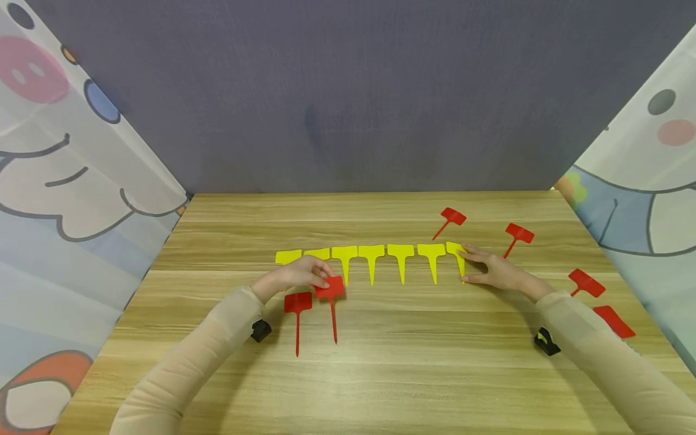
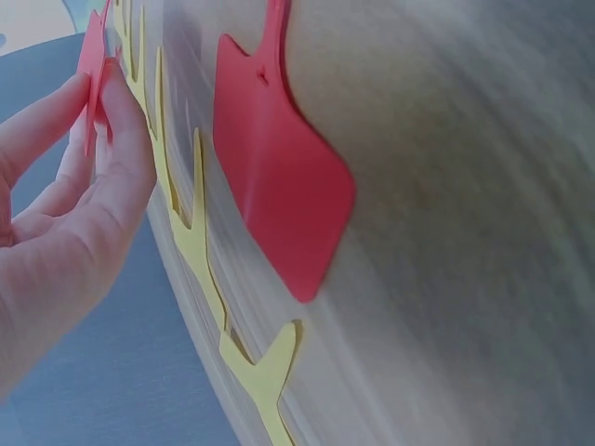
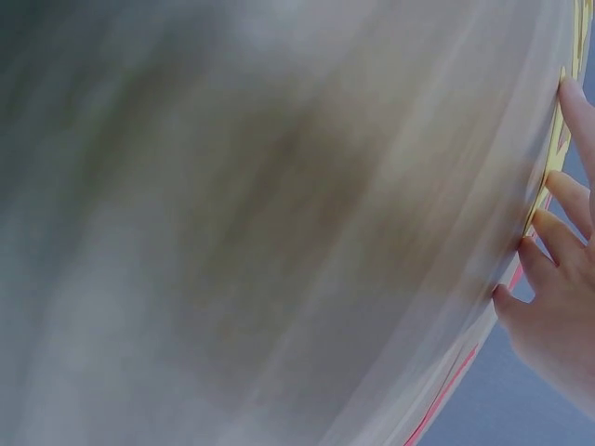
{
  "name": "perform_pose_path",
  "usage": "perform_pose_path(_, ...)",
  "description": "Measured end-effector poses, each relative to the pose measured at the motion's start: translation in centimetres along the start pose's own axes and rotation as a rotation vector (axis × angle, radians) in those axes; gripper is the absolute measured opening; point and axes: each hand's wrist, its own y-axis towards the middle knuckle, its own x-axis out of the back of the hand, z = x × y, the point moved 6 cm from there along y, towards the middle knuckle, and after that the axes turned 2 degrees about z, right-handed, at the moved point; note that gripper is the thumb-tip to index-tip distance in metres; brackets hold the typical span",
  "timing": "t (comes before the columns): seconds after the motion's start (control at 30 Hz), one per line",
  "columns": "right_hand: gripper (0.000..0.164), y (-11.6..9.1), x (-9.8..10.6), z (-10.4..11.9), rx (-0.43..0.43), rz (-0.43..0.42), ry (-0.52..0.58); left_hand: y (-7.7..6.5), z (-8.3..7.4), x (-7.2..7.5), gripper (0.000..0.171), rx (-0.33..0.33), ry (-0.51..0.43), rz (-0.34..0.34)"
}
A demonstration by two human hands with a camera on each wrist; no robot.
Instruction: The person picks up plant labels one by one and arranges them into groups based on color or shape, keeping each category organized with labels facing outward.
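My left hand (image 1: 304,272) pinches a red T-shaped plant label (image 1: 333,289) by its head between thumb and fingers, its thin stake pointing toward me. The left wrist view shows this held label (image 2: 91,65) edge-on at the fingertips. A second red label (image 1: 298,302) lies just left of it. Several yellow T-shaped plant labels (image 1: 400,252) form a row across the table, and my left hand partly covers the two leftmost. At the row's right end, my right hand (image 1: 495,272) touches the last yellow label (image 1: 455,249) with spread fingers, thumb near its stake's tip.
Several more red labels lie scattered at the right, one behind the row (image 1: 454,215), another (image 1: 519,232) beyond my right hand. My right sleeve partly covers a red label (image 1: 613,321). A grey panel (image 1: 348,109) stands behind the wooden table (image 1: 391,386); printed curtains flank both sides.
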Motion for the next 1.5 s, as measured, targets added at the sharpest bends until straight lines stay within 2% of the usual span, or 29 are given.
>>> perform_pose_path(0.23, 0.073, 0.0, 0.0, 0.2, 0.009, -0.005, 0.001, 0.0, 0.1, -0.4, 0.021, -0.009, -0.001, 0.034)
perform_pose_path(0.4, 0.072, -0.1, 0.1, 0.3, 0.017, -0.012, 0.003, -0.1, 0.0, -0.7, 0.019, -0.002, 0.046, 0.033)
perform_pose_path(0.57, 0.071, -0.1, 0.2, 0.4, 0.016, -0.013, -0.003, -0.1, -0.1, -1.0, 0.016, -0.010, 0.139, 0.009)
perform_pose_path(0.77, 0.071, 0.0, 0.2, 0.5, 0.018, -0.012, -0.014, -0.1, -0.8, -1.4, 0.015, -0.104, 0.324, -0.023)
perform_pose_path(0.9, 0.070, 0.0, 0.2, 0.5, 0.029, -0.019, -0.015, 0.1, -1.0, -1.7, 0.014, -0.131, 0.418, -0.055)
perform_pose_path(1.17, 0.069, -0.1, 0.3, 0.7, 0.046, -0.033, -0.005, 0.1, -1.1, -2.1, 0.013, -0.110, 0.501, -0.107)
perform_pose_path(1.5, 0.070, -0.1, 0.3, 0.6, 0.024, -0.013, 0.004, -0.1, -1.5, -2.5, 0.014, -0.155, 0.581, -0.127)
